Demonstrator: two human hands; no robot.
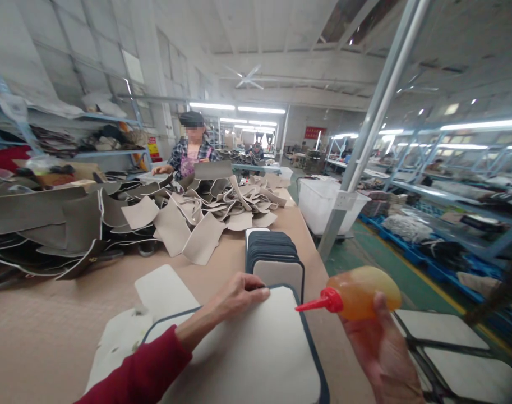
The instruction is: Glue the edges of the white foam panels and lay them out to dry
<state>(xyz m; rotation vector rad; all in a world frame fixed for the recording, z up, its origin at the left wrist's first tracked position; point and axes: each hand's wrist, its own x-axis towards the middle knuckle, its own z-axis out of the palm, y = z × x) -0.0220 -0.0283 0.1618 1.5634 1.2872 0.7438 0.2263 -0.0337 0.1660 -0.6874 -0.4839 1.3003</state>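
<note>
My right hand [382, 353] is wrapped round a squeeze bottle [367, 289] of amber liquid, held sideways. Its red nozzle points left, near the far right corner of a white panel [247, 348] with dark blue edging. My left hand [241, 297] reaches across that panel, its fingers closed at the far edge. Just beyond stands a row of dark-edged panels [272, 249] packed side by side. White sheet pieces [165, 289] lie left of the panel, partly under it.
Curved grey-beige pieces [203, 235] are heaped across the brown tabletop [49, 331]. Behind the heap is a co-worker [194, 148]. A metal post [365, 140] rises at the right edge, beside a white bin [318, 205]. More white panels [470, 370] lie low at right.
</note>
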